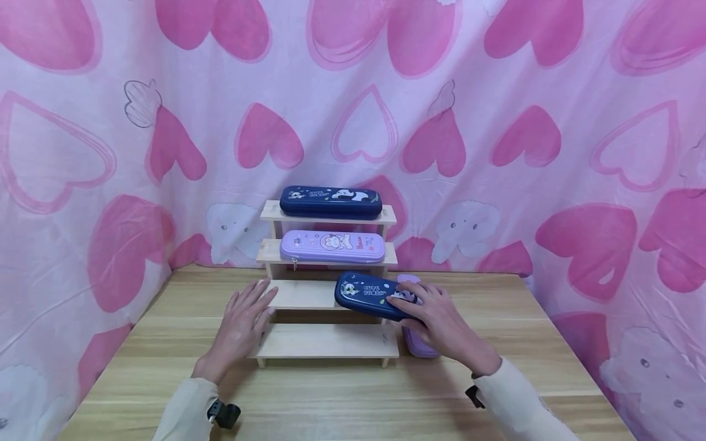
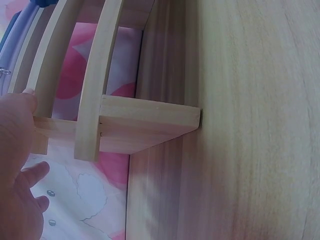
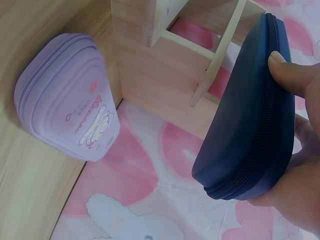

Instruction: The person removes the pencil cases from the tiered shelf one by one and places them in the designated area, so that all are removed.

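A navy pencil case [image 1: 358,293] with a panda print is held by my right hand [image 1: 436,318], tilted over the right part of the third shelf down of a stepped wooden rack [image 1: 328,341]. In the right wrist view, thumb and fingers grip the navy case [image 3: 250,120] along its zipped edge. My left hand [image 1: 242,324] is beside the rack's left side, fingers extended; in the left wrist view the hand [image 2: 20,165] has a fingertip at a shelf end. A purple pencil case [image 3: 75,100] lies on the table right of the rack, partly covered by my right hand in the head view.
Another navy panda case [image 1: 331,203] sits on the top shelf. Below it a purple case [image 1: 333,246] occupies the second shelf. The wooden table [image 1: 309,404] ends at a pink heart-patterned curtain [image 1: 342,122] behind and at both sides.
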`<act>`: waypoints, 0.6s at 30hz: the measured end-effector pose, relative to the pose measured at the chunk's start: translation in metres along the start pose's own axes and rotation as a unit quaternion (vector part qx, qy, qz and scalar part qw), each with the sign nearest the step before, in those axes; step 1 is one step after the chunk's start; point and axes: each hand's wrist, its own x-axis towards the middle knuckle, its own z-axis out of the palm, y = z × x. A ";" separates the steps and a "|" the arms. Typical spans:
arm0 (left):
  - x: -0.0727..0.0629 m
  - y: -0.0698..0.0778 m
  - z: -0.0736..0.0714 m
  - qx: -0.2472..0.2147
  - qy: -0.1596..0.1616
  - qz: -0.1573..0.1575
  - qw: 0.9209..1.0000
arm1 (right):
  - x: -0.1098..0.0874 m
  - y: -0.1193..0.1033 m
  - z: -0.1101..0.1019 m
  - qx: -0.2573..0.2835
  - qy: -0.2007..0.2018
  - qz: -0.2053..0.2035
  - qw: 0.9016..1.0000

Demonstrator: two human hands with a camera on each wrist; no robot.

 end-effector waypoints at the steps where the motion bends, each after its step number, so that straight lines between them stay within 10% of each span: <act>1: 0.000 0.000 0.000 0.000 0.000 0.000 1.000 | -0.001 0.000 -0.001 0.001 -0.001 0.003 1.000; 18: -0.001 0.000 0.000 -0.005 0.000 0.001 1.000 | -0.020 0.015 -0.010 -0.002 0.032 0.025 0.999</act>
